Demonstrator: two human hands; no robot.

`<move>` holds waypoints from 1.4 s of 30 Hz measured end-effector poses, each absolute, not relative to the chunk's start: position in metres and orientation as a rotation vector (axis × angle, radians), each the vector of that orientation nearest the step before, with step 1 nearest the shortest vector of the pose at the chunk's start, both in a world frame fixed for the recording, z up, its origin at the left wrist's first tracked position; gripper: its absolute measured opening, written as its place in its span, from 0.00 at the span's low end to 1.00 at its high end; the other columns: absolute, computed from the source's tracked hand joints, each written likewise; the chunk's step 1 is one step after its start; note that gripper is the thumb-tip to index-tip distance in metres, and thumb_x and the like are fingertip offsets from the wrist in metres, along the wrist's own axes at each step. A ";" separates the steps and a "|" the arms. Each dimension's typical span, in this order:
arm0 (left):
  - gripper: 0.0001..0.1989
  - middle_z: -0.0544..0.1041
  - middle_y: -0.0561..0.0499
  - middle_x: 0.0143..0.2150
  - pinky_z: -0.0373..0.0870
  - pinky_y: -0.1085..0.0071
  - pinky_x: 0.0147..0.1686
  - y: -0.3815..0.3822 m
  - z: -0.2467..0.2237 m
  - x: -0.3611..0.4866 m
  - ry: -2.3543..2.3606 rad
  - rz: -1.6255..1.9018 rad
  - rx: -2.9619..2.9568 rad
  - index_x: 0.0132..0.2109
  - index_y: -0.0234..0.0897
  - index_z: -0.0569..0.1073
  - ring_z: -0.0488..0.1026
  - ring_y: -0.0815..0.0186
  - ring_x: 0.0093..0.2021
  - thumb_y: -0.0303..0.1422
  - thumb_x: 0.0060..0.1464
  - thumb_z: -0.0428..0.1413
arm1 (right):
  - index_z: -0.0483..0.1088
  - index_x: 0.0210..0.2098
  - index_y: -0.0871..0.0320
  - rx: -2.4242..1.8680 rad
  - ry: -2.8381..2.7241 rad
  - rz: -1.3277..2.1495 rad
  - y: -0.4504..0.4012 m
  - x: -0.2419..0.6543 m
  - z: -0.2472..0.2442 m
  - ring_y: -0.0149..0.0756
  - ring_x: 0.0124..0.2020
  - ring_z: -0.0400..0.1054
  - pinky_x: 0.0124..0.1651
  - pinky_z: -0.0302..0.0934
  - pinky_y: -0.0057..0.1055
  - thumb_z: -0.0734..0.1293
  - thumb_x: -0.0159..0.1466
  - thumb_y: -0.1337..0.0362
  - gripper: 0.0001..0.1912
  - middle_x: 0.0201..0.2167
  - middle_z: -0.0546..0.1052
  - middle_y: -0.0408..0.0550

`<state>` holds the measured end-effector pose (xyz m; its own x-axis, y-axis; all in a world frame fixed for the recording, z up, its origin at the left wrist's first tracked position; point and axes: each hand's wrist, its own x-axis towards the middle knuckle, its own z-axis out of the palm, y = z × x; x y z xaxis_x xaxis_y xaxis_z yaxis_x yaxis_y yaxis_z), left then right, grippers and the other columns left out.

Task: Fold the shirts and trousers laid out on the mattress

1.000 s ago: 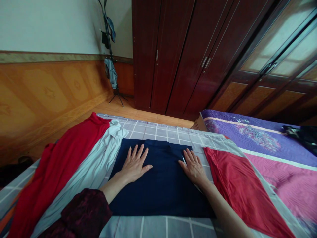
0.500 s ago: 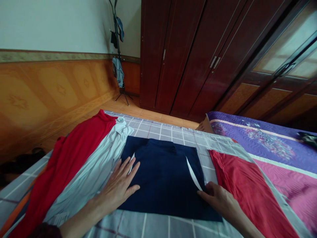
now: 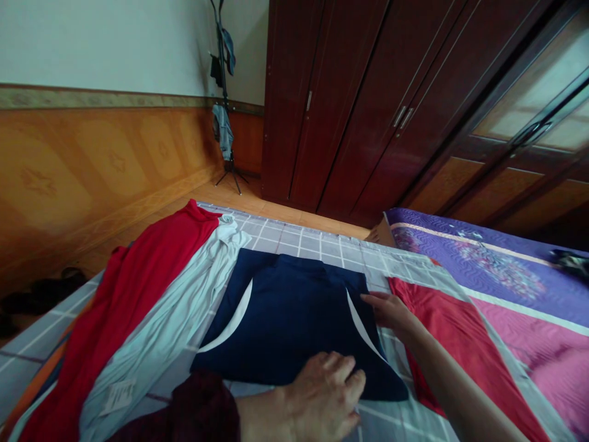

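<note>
A navy blue shirt [image 3: 294,319] with two curved white stripes lies folded into a flat panel on the checked bedsheet. My left hand [image 3: 322,393] hovers over or rests on its near edge, right of the middle, with loosely bent fingers and no cloth visible in them. At the shirt's right side, my right hand [image 3: 393,314] has its fingers closed on the edge near the upper end of the right stripe. The cloth between those fingers is partly hidden. Both white stripes show along most of their length.
Left of the shirt lie a pale blue garment [image 3: 184,313] and a red garment [image 3: 142,282]. Another red garment [image 3: 453,331] lies to the right, beside a purple and pink quilted cover [image 3: 510,276]. A coat stand [image 3: 224,98] and a dark wardrobe [image 3: 331,110] stand beyond.
My left hand has left the shirt's left side and crossed to its near edge. My right hand has moved farther up the right edge. The left part of the shirt now spreads wider.
</note>
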<state>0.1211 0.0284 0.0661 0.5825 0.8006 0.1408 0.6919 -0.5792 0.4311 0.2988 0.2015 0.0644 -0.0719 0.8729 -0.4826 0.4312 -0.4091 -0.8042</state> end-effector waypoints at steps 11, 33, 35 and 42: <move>0.09 0.70 0.45 0.35 0.62 0.66 0.32 0.037 0.028 0.171 1.325 0.534 2.851 0.44 0.29 0.68 0.67 0.61 0.37 0.29 0.61 0.47 | 0.70 0.26 0.62 -1.843 -1.616 1.364 0.238 0.278 0.054 0.26 0.14 0.59 0.14 0.45 0.22 0.74 0.49 0.53 0.18 0.14 0.67 0.40; 0.09 0.74 0.55 0.39 0.65 0.68 0.40 0.059 0.029 0.175 1.448 0.750 2.280 0.42 0.40 0.67 0.70 0.65 0.40 0.25 0.54 0.51 | 0.62 0.24 0.58 -1.640 -1.436 1.737 0.196 0.321 0.050 0.23 0.14 0.53 0.17 0.47 0.22 0.71 0.50 0.46 0.22 0.13 0.58 0.33; 0.09 0.74 0.54 0.39 0.66 0.68 0.40 0.058 0.031 0.176 1.424 0.736 2.324 0.42 0.39 0.67 0.70 0.65 0.40 0.24 0.54 0.51 | 0.61 0.24 0.57 -1.631 -1.401 1.740 0.208 0.317 0.049 0.22 0.13 0.51 0.16 0.46 0.22 0.71 0.51 0.47 0.21 0.13 0.57 0.33; 0.07 0.74 0.45 0.36 0.67 0.65 0.33 0.056 0.035 0.191 1.374 0.544 2.781 0.43 0.31 0.68 0.72 0.58 0.36 0.27 0.58 0.50 | 0.66 0.28 0.61 -1.697 -1.335 1.623 0.254 0.296 0.042 0.22 0.15 0.56 0.17 0.51 0.21 0.66 0.62 0.56 0.15 0.17 0.64 0.35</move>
<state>0.1905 0.0561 0.0352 0.5597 0.7692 0.3083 0.7719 -0.6193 0.1438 0.2964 0.2536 0.0416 -0.1526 0.8475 -0.5084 0.3353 -0.4395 -0.8333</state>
